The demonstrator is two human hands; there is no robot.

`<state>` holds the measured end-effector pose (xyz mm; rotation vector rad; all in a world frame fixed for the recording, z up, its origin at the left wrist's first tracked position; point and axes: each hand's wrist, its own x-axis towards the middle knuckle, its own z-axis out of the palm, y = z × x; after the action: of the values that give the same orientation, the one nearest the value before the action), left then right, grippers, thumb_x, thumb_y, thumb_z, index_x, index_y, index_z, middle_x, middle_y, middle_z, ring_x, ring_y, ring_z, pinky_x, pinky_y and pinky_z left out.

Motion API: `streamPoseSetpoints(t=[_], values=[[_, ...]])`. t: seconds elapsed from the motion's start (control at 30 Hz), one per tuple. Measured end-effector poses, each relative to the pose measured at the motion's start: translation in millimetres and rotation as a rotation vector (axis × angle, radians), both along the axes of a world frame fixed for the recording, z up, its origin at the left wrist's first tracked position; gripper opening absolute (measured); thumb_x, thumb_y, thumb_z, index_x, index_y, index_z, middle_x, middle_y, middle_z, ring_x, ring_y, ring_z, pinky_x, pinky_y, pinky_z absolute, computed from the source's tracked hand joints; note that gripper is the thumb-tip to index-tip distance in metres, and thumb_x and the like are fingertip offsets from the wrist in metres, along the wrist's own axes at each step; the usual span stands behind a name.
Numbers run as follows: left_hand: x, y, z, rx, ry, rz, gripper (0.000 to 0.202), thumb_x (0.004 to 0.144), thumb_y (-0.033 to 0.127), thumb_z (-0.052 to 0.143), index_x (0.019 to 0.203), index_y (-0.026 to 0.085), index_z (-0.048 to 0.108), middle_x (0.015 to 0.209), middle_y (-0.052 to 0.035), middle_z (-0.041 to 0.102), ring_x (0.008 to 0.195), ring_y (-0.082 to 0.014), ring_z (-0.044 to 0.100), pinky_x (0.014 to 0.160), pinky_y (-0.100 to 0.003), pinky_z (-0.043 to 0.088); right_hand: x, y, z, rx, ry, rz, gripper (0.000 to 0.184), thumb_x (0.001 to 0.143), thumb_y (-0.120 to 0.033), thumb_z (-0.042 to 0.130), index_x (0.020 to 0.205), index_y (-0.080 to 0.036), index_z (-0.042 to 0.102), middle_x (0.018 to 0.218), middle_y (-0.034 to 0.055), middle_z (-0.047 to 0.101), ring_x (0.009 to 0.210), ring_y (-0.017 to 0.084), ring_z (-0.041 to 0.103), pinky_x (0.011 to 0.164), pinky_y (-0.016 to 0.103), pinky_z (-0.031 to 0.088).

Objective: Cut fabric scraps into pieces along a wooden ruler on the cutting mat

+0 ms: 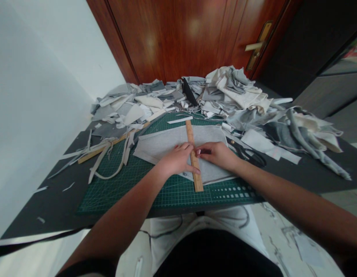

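Observation:
A grey piece of fabric [166, 144] lies flat on a green cutting mat [117, 184]. A wooden ruler [193, 154] rests across the fabric, running from near to far. My left hand [178, 158] presses on the ruler with fingers spread, thumb against its edge. My right hand [217, 153] sits just right of the ruler, fingers curled in a pinch at the ruler's edge; what it holds is too small to make out.
A heap of grey and white fabric scraps [224, 92] covers the far and right side of the dark table [59, 200]. Black scissors [250, 156] lie right of my right hand. A long wooden stick [109, 145] and fabric strips lie left. A wooden door [190, 34] stands behind.

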<state>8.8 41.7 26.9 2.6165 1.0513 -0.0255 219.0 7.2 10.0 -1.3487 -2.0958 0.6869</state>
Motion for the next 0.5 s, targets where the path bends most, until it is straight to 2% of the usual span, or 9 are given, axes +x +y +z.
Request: streamPoseSetpoints(t=[0.1,0.33,0.5], values=[[0.4,0.2,-0.2,0.008,0.009,0.001,0.09,0.073,0.062,0.081,0.143,0.018,0.045,0.162,-0.0172,0.039,0.15,-0.0319,0.037,0.122,-0.039,0.029,0.3,-1.0,0.3,0.018,-0.03,0.007,0.023,0.088,-0.018,0.07,0.11,-0.021,0.078,0.102,0.0039,0.079,0.089,0.019,0.073,0.085,0.029,0.055],[0.1,1.0,-2.7,0.012,0.0,0.003,0.1,0.072,0.064,0.081,0.148,0.013,0.039,0.161,-0.0192,0.04,0.147,-0.032,0.041,0.12,-0.039,0.032,0.3,-26.7,-1.5,0.045,-0.041,0.092,0.022,0.089,-0.019,0.07,0.109,-0.019,0.078,0.1,0.005,0.079,0.09,0.02,0.074,0.085,0.03,0.055],[0.1,1.5,-2.9,0.02,-0.012,-0.006,0.096,0.071,0.064,0.082,0.145,0.016,0.043,0.158,-0.0174,0.044,0.145,-0.0311,0.044,0.118,-0.037,0.034,0.2,-19.3,-3.5,0.053,-0.055,0.082,0.026,0.088,-0.019,0.073,0.113,-0.018,0.077,0.103,0.0062,0.079,0.092,0.021,0.074,0.086,0.031,0.056]])
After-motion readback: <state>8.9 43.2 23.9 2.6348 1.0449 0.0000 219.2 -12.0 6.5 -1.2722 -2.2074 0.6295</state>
